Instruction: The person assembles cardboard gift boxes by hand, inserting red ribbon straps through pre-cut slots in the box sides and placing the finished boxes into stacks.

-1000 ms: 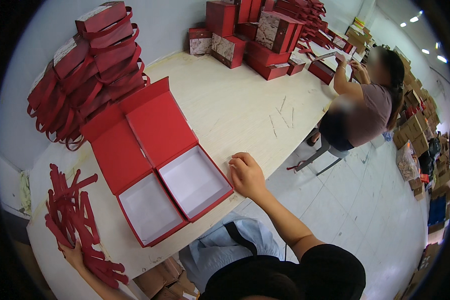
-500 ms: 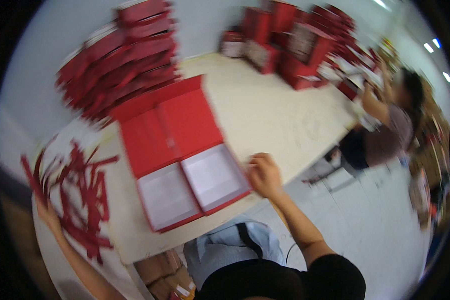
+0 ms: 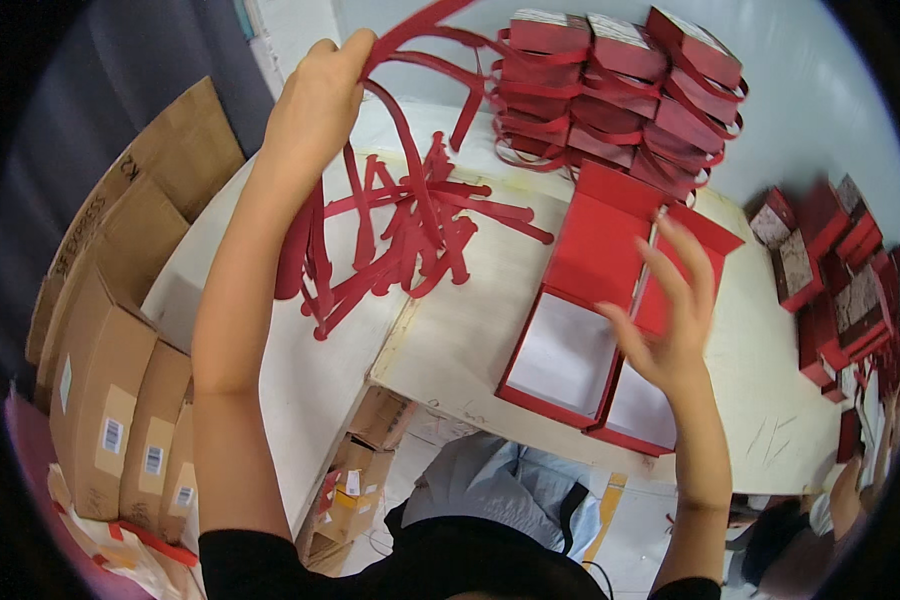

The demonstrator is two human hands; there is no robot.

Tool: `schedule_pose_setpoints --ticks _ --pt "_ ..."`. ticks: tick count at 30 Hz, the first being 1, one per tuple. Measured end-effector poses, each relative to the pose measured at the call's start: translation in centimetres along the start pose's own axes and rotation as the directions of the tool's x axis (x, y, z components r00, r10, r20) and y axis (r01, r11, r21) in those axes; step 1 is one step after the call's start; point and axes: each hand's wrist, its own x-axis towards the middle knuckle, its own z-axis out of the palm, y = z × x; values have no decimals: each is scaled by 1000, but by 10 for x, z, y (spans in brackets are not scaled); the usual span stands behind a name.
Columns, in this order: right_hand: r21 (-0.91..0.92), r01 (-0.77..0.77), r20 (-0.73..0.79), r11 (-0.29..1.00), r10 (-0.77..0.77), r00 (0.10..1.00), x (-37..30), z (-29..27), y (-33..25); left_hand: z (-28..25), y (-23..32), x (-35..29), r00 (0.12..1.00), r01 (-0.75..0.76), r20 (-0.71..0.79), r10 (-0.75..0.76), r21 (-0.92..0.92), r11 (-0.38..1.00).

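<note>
Raised over the left of the table, my left hand [image 3: 320, 95] is closed around several red ribbon straps [image 3: 402, 120] that dangle from it. Below them, more straps [image 3: 410, 245] lie in a tangled pile on the table. My right hand [image 3: 675, 320], fingers spread and with nothing in it, hovers over two open red boxes [image 3: 560, 350]. These boxes stand side by side, lids folded back, with bare white insides. My right hand and wrist partly cover the right-hand box.
Stacked red boxes with ribbon handles [image 3: 620, 90] stand against the wall behind. More red boxes [image 3: 850, 270] sit on the right of the table [image 3: 770, 420], near a partly visible person [image 3: 800, 550]. Cardboard cartons [image 3: 110, 400] lean at the left edge.
My view has turned left. My left hand has come up from beside the ribbon pile with straps in it. The right hand has moved from beside the boxes to above them and spread its fingers.
</note>
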Motion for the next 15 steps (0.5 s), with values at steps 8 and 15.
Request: schedule_pose_setpoints --ticks 8,15 --pt "71 29 53 997 -33 998 129 81 11 -23 89 -6 990 -128 44 133 -101 987" --pt "816 -66 -111 574 268 957 92 81 17 -26 138 0 967 -252 -116 227 -306 918"
